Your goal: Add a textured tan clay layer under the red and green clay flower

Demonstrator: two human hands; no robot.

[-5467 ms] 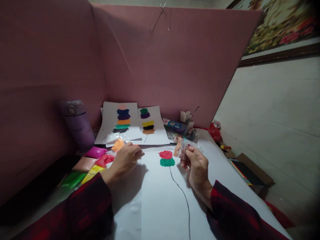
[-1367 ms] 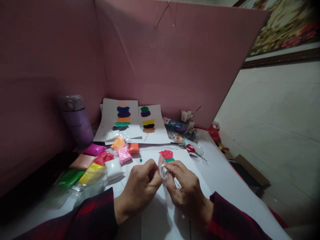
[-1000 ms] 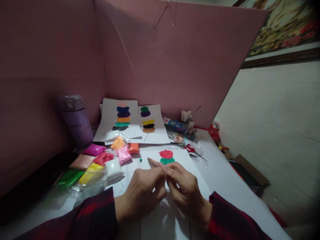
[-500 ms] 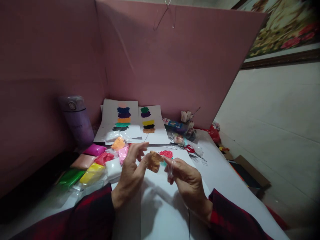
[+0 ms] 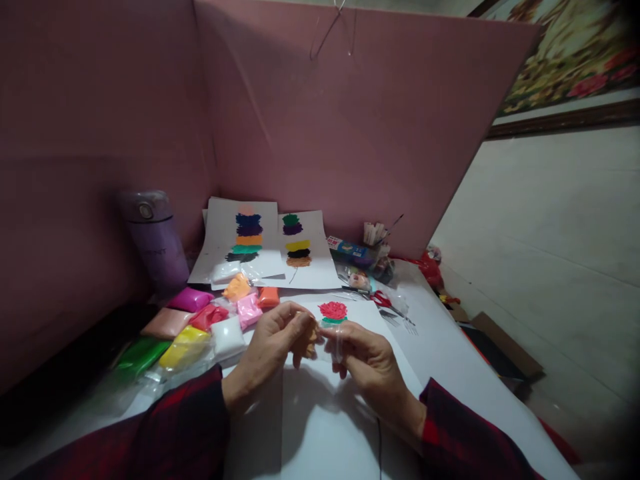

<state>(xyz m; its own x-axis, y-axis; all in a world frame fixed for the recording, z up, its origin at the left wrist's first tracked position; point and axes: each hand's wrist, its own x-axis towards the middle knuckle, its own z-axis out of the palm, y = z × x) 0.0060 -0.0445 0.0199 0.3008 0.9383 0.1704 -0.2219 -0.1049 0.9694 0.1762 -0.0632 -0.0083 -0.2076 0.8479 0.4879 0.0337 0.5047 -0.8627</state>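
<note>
Red-and-black plaid sleeves [image 5: 175,413] slant in from both lower corners, forearms angled inward & fwd. L hand [image 5: 267,353] is bent at the wrist, fingers curled & pointing R, thumb on top, pinching tan clay [image 5: 304,341] at its upper part. R hand [image 5: 376,363] faces it, fingers pointing L, closed on a clear wrapper [image 5: 336,341] that hangs down; can't tell if its fingertips also touch the clay. Clay is btwn the hands, above the white sheet [image 5: 320,443]; ragged outline, hangs down from the L thumb, long axis approx steep, exact tilt unclear.

Just past the hands: red patch [image 5: 333,310] w/ green patch [image 5: 336,320] below it. On the desk to the L, coloured packets [image 5: 186,347]; to the R, scissors [image 5: 381,299]. Farther back, painted sheets [image 5: 215,243], purple bottle [image 5: 159,250], then pink panel [image 5: 350,133].
</note>
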